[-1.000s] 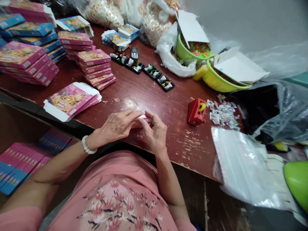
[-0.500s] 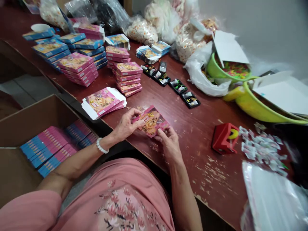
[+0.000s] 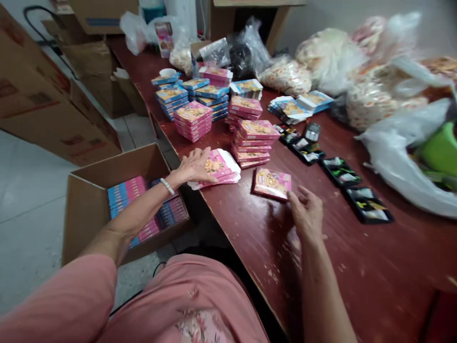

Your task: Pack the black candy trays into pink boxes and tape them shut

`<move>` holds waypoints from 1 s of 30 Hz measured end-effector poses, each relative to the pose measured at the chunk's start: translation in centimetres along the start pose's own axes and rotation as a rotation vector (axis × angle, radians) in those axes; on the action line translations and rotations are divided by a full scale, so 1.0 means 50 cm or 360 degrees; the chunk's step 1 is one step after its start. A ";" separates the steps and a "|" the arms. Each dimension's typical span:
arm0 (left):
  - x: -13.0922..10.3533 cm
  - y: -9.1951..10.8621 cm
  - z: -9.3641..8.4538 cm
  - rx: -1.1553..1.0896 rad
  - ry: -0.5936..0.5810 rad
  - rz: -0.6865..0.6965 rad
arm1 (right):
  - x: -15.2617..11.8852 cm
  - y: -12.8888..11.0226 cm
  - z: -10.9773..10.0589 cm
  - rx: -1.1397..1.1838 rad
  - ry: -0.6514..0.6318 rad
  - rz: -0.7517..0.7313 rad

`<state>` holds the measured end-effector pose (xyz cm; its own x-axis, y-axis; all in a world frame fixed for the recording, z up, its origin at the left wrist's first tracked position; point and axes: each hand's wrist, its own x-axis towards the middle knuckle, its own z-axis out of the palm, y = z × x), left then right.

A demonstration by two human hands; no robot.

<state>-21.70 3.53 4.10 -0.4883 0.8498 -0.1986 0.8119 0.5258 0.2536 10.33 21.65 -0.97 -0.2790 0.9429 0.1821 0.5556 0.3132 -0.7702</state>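
My left hand [image 3: 194, 166] lies across a small pile of flat pink cartons [image 3: 223, 164] with white flaps at the table edge, its fingers stretched out over them. A pink box [image 3: 273, 182] with a picture on its face rests flat on the table to the right of that pile. Beside the box's right corner is my right hand [image 3: 306, 209], fingers apart and nothing held. Whether a fingertip still touches the box I cannot tell. Behind the flat cartons rises a stack of pink boxes [image 3: 255, 143].
An open cardboard carton [image 3: 80, 209] with rows of pink and blue boxes stands below the table's left edge. Black trays [image 3: 367, 205] with small packets lie to the right. Blue boxes [image 3: 171, 95] and plastic bags [image 3: 285, 76] occupy the back.
The pink box held in both hands is now on the table, let go. My left hand has moved to the flat cartons, and the view has turned left.
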 end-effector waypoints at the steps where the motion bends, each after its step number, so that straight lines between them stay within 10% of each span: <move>1: 0.001 0.000 0.000 0.0001 -0.0006 0.0000 | -0.008 -0.006 0.001 0.0007 0.0009 0.0015; 8: -0.002 -0.019 -0.028 -0.0092 -0.0010 0.0059 | -0.066 -0.053 -0.013 0.0246 -0.0035 0.0063; 13: -0.048 -0.011 -0.027 -0.0061 0.0450 0.0181 | -0.132 -0.127 -0.017 0.0372 -0.0148 -0.0202; 19: -0.164 0.092 0.043 -0.0065 0.0952 0.0769 | -0.197 -0.214 -0.002 0.0250 -0.0252 -0.0647; 30: -0.248 0.242 0.161 -0.0188 0.1194 0.0855 | -0.224 -0.152 -0.087 0.0298 -0.0218 -0.0186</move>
<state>-3.25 -0.93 1.98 -0.1687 0.7606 0.6269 0.9713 0.0200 0.2372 12.63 9.22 5.52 -0.4437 0.8731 0.2018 0.3622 0.3807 -0.8508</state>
